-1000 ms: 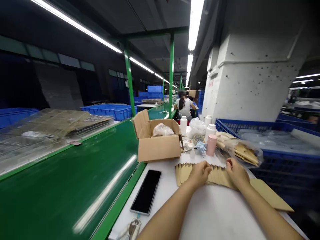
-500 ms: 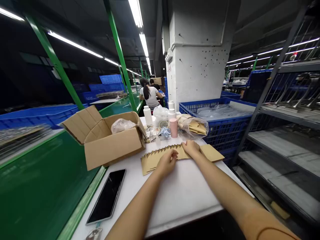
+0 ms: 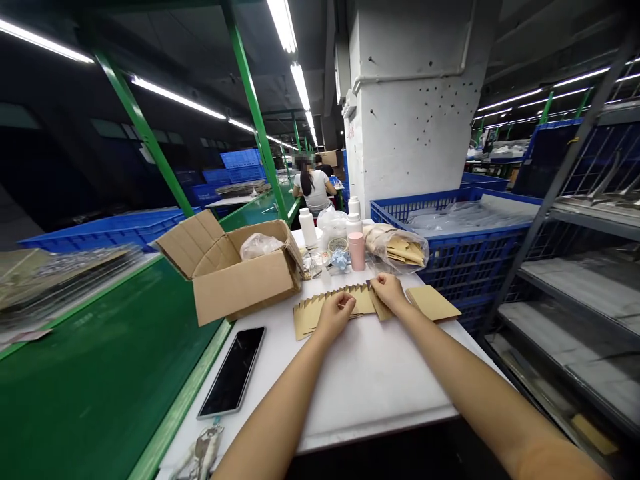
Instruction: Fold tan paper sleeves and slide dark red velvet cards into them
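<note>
Head view: thin card (image 3: pixel 310 319) is pinched by the left hand (image 3: pixel 336 317) and right hand (image 3: pixel 389 293), held apart — light, stiff, best taken by the edge.

This is a factory workshop with a production line. A long green conveyor belt (image 3: pixel 100 360) runs under fluorescent lights (image 3: pixel 175 97), and blue plastic crates (image 3: pixel 450 267) and a metal rack (image 3: pixel 565 300) stand near a concrete pillar (image 3: pixel 410 113).

L hand (image 3: pixel 336 315) & R hand (image 3: pixel 389 292) on fanned kraft card strips (image 3: pixel 320 315), white table (image 3: pixel 380 373). Open carton (image 3: pixel 240 280) just left, phone (image 3: pixel 233 362) nearby.
</note>
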Tool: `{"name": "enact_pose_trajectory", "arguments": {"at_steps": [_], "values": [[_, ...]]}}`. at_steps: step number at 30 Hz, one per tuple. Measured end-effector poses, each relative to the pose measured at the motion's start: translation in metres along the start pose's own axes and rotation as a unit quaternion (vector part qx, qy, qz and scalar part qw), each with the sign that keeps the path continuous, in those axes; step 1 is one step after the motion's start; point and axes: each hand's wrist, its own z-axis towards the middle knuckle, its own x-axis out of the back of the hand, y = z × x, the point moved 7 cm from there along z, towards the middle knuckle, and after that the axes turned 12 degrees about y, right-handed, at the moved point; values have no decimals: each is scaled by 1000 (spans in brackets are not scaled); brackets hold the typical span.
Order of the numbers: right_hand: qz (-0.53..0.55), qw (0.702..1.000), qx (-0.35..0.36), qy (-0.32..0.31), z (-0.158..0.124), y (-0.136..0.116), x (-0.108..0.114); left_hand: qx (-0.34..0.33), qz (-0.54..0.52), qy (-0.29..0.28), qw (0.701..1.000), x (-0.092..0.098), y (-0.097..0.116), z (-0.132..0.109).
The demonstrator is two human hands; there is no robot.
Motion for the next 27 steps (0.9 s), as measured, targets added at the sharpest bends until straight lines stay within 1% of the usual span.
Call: {"name": "enact_pose_trajectory", "arguments": {"at_steps": [4, 8, 11, 16, 27], "values": [[130, 988, 13, -85, -23, -22, -23, 27, -30, 32, 999, 7, -2, 3], [202, 971, 19, -125, -36, -34, -29, 41, -51, 50, 997, 13, -3, 6], [226, 965, 16, -135, -37, -35, -28, 48, -59, 54, 996, 15, -2, 7], [247, 959, 15, -142, -38, -36, -28, 51, -67, 44, 995, 12, 0, 5], [247, 957, 33, -149, -36, -36, -28, 70, -81, 35, 994, 10, -2, 6]]}}
